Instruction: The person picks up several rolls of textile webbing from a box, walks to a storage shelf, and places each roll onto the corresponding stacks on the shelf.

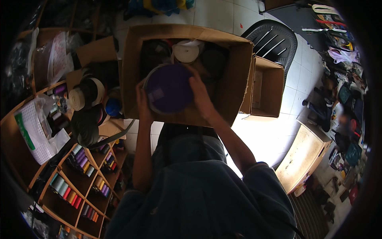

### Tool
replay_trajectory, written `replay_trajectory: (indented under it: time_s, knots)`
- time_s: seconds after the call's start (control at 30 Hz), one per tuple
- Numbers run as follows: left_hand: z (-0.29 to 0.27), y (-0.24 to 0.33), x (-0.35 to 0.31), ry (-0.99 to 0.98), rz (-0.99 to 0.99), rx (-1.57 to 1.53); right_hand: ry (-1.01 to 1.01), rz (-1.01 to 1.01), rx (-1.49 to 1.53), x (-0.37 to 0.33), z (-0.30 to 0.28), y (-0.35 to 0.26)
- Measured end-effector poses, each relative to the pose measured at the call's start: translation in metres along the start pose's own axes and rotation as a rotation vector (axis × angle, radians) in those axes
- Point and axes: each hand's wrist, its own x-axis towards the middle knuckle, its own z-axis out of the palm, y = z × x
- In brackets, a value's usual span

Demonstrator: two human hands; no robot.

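Observation:
A wide, round purple roll [171, 85], apparently wound strap or tape, is held flat side up over the near part of an open cardboard box [187, 29]. My left hand [144, 104] is curved around its left edge, and my right hand [200, 92] grips its right edge. A small pale label shows on its flat face. Beyond it inside the box sits a cream roll [187, 52], with a dark roll [157, 51] on its left and another dark roll [215, 61] on its right. The purple roll hides part of the box's contents.
A smaller open box [266, 89] stands at the right before a black chair [284, 40]. Leftward, a cream roll [76, 99], a blue roll [114, 106] and a dark strap roll [85, 127] lie together. Thread spools [68, 191] fill wooden shelves. A wooden cabinet [302, 155] stands lower right.

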Motion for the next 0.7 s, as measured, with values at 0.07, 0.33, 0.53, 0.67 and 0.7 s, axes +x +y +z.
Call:
replay_trajectory:
  time_s: [0.07, 0.33, 0.53, 0.67, 0.7]
  knots:
    - [-0.023, -0.036, -0.002, 0.027, 0.046, 0.032, -0.027, -0.257, -0.435, 0.001, 0.005, 0.009]
    - [-0.048, -0.031, -0.005, -0.007, -0.244, -0.247, 0.002, -0.322, -0.692, 0.0, 0.01, 0.015]
    - [-0.063, -0.026, 0.0, 0.041, -0.3, -0.194, 0.165, 0.147, -0.304, 0.073, -0.079, 0.071]
    - [-0.075, -0.035, 0.038, 0.023, -0.277, 0.186, 0.457, 0.121, -1.173, 0.15, -0.191, 0.133]
    - [-0.072, -0.031, 0.047, 0.008, -0.254, 0.366, 0.358, 0.04, -1.19, 0.161, -0.213, 0.146]
